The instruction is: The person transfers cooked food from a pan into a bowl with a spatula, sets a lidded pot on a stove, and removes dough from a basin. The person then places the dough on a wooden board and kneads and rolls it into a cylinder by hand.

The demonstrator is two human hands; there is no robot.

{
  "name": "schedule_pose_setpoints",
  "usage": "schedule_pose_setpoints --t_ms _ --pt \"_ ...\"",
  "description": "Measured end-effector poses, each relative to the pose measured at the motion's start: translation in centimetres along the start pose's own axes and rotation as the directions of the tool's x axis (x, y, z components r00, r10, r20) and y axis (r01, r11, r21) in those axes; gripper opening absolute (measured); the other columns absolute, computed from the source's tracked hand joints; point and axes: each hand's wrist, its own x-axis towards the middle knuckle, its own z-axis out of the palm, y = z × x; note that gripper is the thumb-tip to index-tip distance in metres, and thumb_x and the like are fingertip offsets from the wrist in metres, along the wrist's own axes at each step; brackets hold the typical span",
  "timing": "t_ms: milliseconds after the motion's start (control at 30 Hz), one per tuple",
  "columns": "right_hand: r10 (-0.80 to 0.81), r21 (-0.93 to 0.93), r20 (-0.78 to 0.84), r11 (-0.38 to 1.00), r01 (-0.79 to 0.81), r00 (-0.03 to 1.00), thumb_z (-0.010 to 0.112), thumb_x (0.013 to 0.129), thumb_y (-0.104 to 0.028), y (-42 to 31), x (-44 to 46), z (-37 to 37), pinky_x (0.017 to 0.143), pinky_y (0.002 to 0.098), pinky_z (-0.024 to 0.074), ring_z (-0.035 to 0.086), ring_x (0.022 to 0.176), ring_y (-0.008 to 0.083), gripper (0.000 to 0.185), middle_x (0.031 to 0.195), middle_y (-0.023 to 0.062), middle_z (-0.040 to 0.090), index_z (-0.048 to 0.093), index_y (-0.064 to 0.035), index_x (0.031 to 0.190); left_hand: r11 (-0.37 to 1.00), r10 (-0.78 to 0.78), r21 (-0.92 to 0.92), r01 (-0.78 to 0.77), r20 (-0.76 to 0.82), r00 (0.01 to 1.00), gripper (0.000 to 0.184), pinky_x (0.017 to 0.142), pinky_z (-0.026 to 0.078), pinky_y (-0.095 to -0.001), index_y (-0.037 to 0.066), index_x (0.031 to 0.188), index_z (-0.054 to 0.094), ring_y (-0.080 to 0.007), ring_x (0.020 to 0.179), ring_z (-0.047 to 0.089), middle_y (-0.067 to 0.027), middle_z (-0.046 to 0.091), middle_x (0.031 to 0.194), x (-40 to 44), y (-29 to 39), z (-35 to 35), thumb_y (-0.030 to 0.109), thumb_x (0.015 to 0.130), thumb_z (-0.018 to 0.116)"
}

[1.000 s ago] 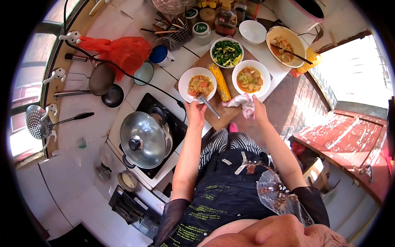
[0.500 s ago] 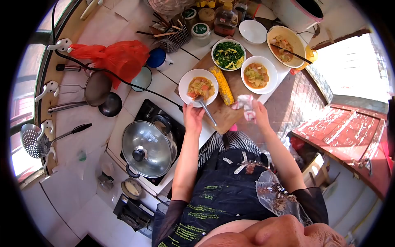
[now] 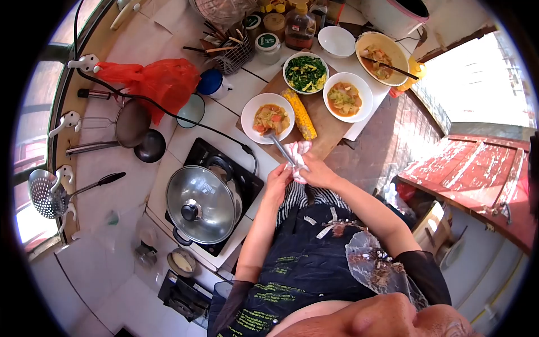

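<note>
Both hands meet at the near edge of the wooden cutting board. My right hand (image 3: pixel 318 172) is closed on a pink-and-white cloth (image 3: pixel 300 148). My left hand (image 3: pixel 279 181) has its fingers closed at the cloth's left side, partly hidden. The metal handle of a spoon (image 3: pixel 279 146) reaches over the cloth, its other end in a white bowl of vegetable stew (image 3: pixel 245 119). Beside that bowl a cob of corn (image 3: pixel 300 115) lies on the cutting board (image 3: pixel 331 132). A second stew bowl (image 3: pixel 366 106) and a bowl of chopped greens (image 3: pixel 306 73) stand farther back.
Left of me a lidded pot (image 3: pixel 202 205) stands on a black cooktop (image 3: pixel 254 182); a power cord crosses behind it. A large basin with stew (image 3: pixel 362 44) and an empty white bowl (image 3: pixel 337 41) stand at the back right. Jars (image 3: pixel 268 49) and a utensil basket (image 3: pixel 234 59) line the back.
My left hand has left the bowl's rim and come down to the cloth. My right hand has moved left with the cloth, to the spoon's handle end.
</note>
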Motion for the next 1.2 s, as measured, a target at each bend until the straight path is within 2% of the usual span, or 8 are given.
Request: schedule_pose_setpoints --t_ms 267,333,433,600,700,767,1000,1200 --pt "0.251 -0.124 -0.154 0.955 -0.271 0.956 0.070 0.077 -0.025 -4.1 1.1 -3.0 0.068 0.0483 0.0489 0.062 0.078 0.0410 0.030 0.080 0.0233 0.064 0.060 -0.0013 0.092 0.964 0.178 0.240 -0.117 -0.252 0.951 0.014 0.065 0.048 -0.0240 0.000 0.091 0.062 -0.0102 0.069 0.057 -0.0039 0.064 0.082 1.5 0.0 0.5 0.012 0.086 0.067" --pt "0.283 -0.084 -0.219 0.948 -0.307 0.934 0.072 0.077 -0.029 -2.5 1.2 -2.3 0.071 0.0462 0.0495 0.062 0.083 0.0385 0.035 0.086 0.0200 0.065 0.060 -0.0041 0.097 0.881 0.385 0.436 -0.185 -0.431 0.816 0.028 0.069 0.047 -0.0269 0.002 0.098 0.056 -0.0128 0.074 0.056 -0.0047 0.061 0.084 2.7 -0.2 0.6 0.017 0.082 0.073" --pt "0.047 -0.273 -0.381 0.949 -0.161 0.923 0.068 0.079 -0.023 -1.8 -0.5 -3.0 0.081 0.0414 0.0490 0.058 0.101 0.0322 0.035 0.105 0.0130 0.061 0.058 -0.0073 0.109 0.695 0.604 0.667 -0.268 -0.341 0.720 0.054 0.087 0.043 -0.0359 0.003 0.128 0.042 -0.0230 0.107 0.045 -0.0145 0.045 0.117 2.3 -0.4 1.5 0.022 0.085 0.069" --pt "-0.042 -0.247 -0.115 0.969 0.013 0.992 0.054 0.084 -0.010 1.5 -3.5 -3.3 0.089 0.0402 0.0473 0.054 0.112 0.0290 0.032 0.117 0.0122 0.059 0.059 -0.0053 0.115 0.491 0.708 0.799 -0.347 -0.134 0.693 0.030 0.075 0.044 -0.0348 -0.002 0.108 0.050 -0.0267 0.092 0.050 -0.0171 0.048 0.106 0.8 -3.4 3.7 0.016 0.088 0.062" --pt "-0.142 -0.151 -0.344 0.984 0.095 0.928 0.058 0.079 -0.011 2.0 -5.6 -3.2 0.090 0.0401 0.0466 0.054 0.108 0.0286 0.032 0.110 0.0086 0.060 0.062 -0.0074 0.111 0.582 0.593 0.685 -0.438 0.012 0.805 0.021 0.063 0.043 -0.0271 -0.001 0.099 0.054 -0.0165 0.073 0.051 -0.0084 0.055 0.087 -1.5 -4.8 5.0 0.017 0.092 0.060" --pt "-0.049 -0.119 -0.436 0.993 -0.003 0.899 0.058 0.079 -0.010 2.3 -8.0 -5.5 0.089 0.0402 0.0472 0.054 0.106 0.0290 0.031 0.107 0.0092 0.059 0.062 -0.0074 0.109 0.636 0.288 0.707 -0.309 0.153 0.945 0.018 0.056 0.039 -0.0220 0.001 0.092 0.056 -0.0071 0.061 0.045 0.0008 0.053 0.070 -3.2 -5.0 7.3 0.019 0.094 0.060" --pt "0.460 0.203 -0.664 0.869 -0.450 0.589 0.063 0.081 -0.016 9.1 -23.9 -9.5 0.076 0.0405 0.0500 0.063 0.088 0.0320 0.011 0.088 0.0121 0.064 0.066 -0.0082 0.088 0.341 0.007 0.840 -0.422 0.447 0.895 0.030 0.046 0.026 -0.0206 0.006 0.069 0.054 -0.0022 0.052 0.035 0.0064 0.045 0.057 -2.4 -9.7 13.7 0.022 0.090 0.068" --pt "0.727 0.410 -0.664 0.550 -0.728 0.175 0.054 0.089 -0.046 12.3 -38.4 -6.9 0.063 0.0463 0.0495 0.064 0.068 0.0362 0.047 0.068 0.0173 0.064 0.064 -0.0063 0.066 0.369 -0.176 0.814 -0.450 0.536 0.825 0.049 0.045 0.029 -0.0216 0.005 0.062 0.054 -0.0050 0.049 0.041 0.0031 0.046 0.052 -1.1 -14.6 21.8 0.038 0.097 0.054"
